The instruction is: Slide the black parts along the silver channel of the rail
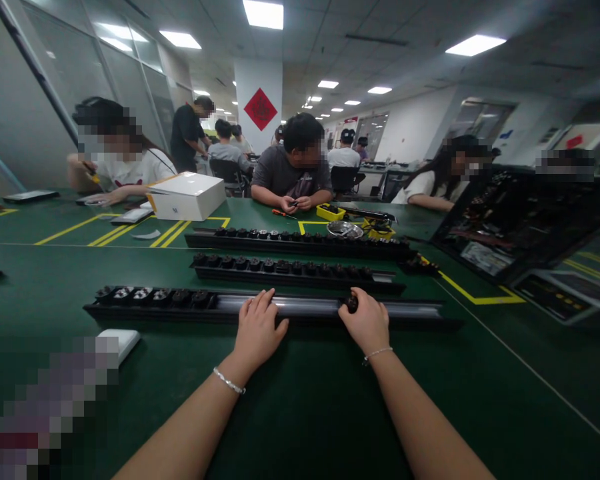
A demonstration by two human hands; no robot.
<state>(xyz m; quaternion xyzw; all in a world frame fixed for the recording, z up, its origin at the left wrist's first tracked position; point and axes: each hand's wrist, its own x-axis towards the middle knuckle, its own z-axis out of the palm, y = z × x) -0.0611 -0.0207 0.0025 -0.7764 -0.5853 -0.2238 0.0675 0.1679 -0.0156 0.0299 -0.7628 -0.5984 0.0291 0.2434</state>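
- The left hand [259, 325], loosely open, touches the near black tray [310, 307] around its middle.
- The right hand [369, 321] pinches a dark round piece [351, 304] at the tray's right half.
- Green bench [310, 407] beneath.

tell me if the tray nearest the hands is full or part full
The tray is part full: round parts line its left end, but bare channel shows between the left hand and the right hand.
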